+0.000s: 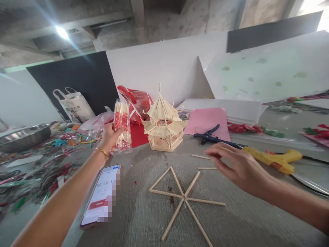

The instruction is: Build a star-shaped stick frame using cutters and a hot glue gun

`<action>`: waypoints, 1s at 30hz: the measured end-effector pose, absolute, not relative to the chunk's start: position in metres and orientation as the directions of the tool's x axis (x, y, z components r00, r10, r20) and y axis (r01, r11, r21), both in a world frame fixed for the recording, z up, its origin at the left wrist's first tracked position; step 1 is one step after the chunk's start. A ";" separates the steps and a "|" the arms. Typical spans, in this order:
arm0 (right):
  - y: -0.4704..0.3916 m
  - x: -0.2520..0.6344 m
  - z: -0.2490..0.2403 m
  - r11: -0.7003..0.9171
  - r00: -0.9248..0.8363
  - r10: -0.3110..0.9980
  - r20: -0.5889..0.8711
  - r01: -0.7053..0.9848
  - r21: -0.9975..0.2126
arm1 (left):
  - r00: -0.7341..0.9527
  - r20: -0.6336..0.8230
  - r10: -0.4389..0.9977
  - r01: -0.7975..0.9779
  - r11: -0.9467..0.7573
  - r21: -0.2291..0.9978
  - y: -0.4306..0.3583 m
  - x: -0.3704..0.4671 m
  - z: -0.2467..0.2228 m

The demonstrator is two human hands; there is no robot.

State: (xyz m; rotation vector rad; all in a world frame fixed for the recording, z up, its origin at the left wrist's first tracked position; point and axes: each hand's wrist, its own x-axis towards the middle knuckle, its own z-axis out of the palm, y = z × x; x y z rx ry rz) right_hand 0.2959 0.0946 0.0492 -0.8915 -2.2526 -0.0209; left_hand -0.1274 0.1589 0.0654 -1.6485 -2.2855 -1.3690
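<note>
My left hand (113,135) is closed around a clear plastic pack of chopsticks (122,125) with red print, held upright. My right hand (236,168) hovers over the table with loosely bent fingers and nothing visible in them. Two short loose sticks (200,156) lie by its fingertips. Below, sticks are joined into a six-spoked frame (184,198), with one outer stick closing a triangle at its upper left. Behind it stands a small pavilion model (166,132) made of sticks, with a pointed roof.
A yellow glue gun (272,161) and dark blue cutters (209,135) lie at the right, with a black cable. A phone (101,193) showing a timer lies at the left. Scraps, a metal bowl (25,137), a red bag (136,99) and pink paper (208,120) surround the work.
</note>
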 end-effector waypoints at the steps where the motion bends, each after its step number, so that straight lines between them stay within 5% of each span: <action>1: 0.091 0.282 0.065 0.809 -0.562 0.532 0.634 0.559 -0.184 | -0.431 0.503 0.749 0.789 0.041 0.614 0.148 -0.122 0.070; 4: 0.092 0.233 0.120 0.885 -0.637 0.403 0.658 0.453 -0.103 | -0.305 0.630 0.714 0.865 -0.069 0.497 0.113 -0.105 0.083; 10: 0.139 0.144 0.211 0.896 -0.617 0.352 0.704 0.439 -0.063 | -0.085 0.768 0.634 0.952 -0.176 0.251 0.070 -0.086 0.102; 19: 0.177 0.132 0.244 0.921 -0.808 0.254 0.532 0.369 0.121 | -0.076 0.786 0.613 0.948 -0.200 0.247 0.062 -0.092 0.114; 25: 0.193 0.133 0.258 0.891 -0.768 0.420 0.484 0.449 -0.061 | -0.084 0.751 0.655 0.926 -0.227 0.302 0.084 -0.096 0.114; 30: 0.223 0.148 0.276 0.809 -0.503 0.573 0.647 0.473 -0.349 | -0.128 0.701 0.701 0.900 -0.214 0.379 0.112 -0.120 0.100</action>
